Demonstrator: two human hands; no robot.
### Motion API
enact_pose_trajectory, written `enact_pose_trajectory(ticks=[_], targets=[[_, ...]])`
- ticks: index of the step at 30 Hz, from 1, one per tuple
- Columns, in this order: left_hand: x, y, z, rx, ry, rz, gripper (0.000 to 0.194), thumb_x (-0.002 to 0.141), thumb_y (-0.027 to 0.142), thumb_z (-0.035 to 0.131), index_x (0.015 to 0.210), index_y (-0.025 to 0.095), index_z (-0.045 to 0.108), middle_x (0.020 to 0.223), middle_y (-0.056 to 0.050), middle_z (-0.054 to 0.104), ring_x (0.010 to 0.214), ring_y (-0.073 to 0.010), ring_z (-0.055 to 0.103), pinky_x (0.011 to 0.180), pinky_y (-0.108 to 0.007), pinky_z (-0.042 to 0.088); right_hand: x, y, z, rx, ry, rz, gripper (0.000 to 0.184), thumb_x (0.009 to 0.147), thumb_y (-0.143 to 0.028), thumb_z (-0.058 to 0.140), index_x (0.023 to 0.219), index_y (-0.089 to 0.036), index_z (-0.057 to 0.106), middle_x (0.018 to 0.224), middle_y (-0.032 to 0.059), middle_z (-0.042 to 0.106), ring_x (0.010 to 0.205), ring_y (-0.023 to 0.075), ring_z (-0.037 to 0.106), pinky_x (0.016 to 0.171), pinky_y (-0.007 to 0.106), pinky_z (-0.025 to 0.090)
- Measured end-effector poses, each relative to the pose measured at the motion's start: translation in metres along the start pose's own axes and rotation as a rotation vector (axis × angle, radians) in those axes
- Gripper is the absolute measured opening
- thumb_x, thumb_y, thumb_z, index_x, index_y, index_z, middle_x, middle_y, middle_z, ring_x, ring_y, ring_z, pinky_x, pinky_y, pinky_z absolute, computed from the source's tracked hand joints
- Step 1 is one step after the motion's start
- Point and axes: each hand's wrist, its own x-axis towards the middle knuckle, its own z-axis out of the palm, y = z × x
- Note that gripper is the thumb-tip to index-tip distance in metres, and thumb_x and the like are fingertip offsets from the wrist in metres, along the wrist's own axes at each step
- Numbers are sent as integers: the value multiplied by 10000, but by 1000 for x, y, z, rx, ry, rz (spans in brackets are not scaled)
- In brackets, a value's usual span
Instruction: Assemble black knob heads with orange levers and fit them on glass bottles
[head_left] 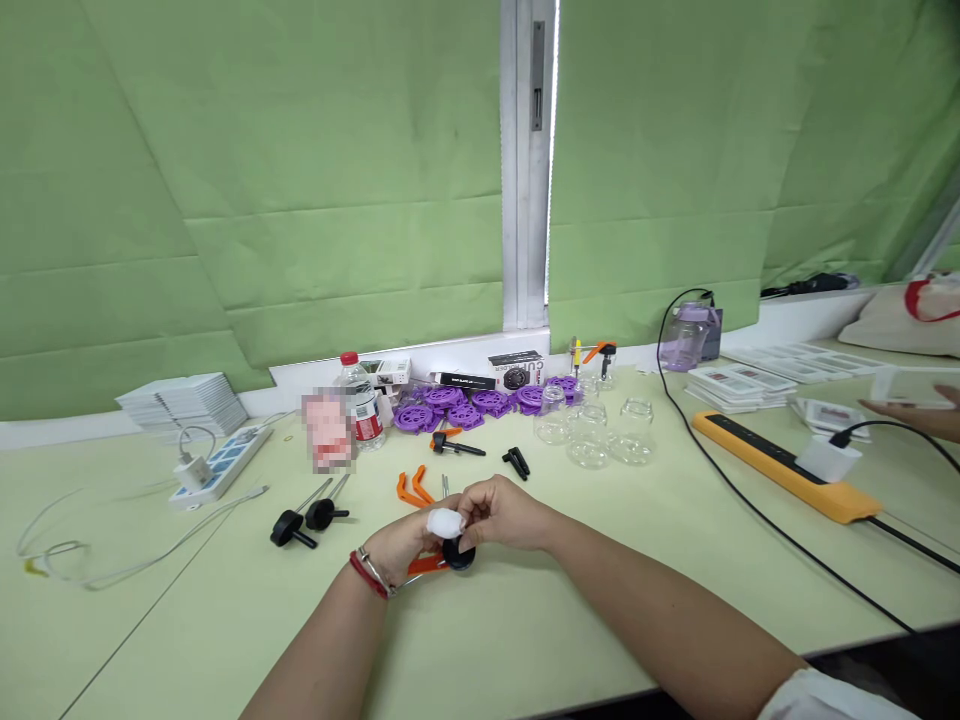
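My left hand [401, 548] is closed around a black round part [458, 554]. An orange piece [427, 566] and a thin metal rod show beside its fingers. A white rounded piece [445, 523] sits at the fingertips, just above the black part; what it is I cannot make out. My right hand [496, 515] pinches at the same black part, its thumb on the upper edge. Two bent orange handles [414, 487] lie just beyond the hands. To their left rest two black knobbed parts [286, 528] with metal rods.
Purple plastic parts [491, 402], clear glass jars [589, 440] and a red-capped bottle [367, 410] stand toward the back. Small black pieces [517, 462] lie nearer. At right are an orange power strip [787, 470] with a black cable and another person's hand [919, 415].
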Motion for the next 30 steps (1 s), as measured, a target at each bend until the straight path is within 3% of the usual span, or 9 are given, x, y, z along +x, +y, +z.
enact_pose_trajectory(ticks=[16, 30], targets=[[2, -2, -2, -76, -63, 17, 270, 670, 329, 557, 889, 171, 556, 801, -7, 507, 743, -153, 483, 677, -281, 351, 1, 9, 1, 66, -2, -34, 335, 463, -290, 837, 658, -143, 607, 672, -25, 615, 602, 102, 551, 593, 236, 446], [-1, -1, -3, -55, -70, 9, 242, 692, 324, 533, 892, 191, 565, 819, -4, 519, 744, -148, 464, 691, -263, 352, 1, 12, -1, -54, 33, -78, 350, 451, -342, 838, 656, -145, 635, 697, -12, 612, 586, 99, 517, 543, 225, 419]])
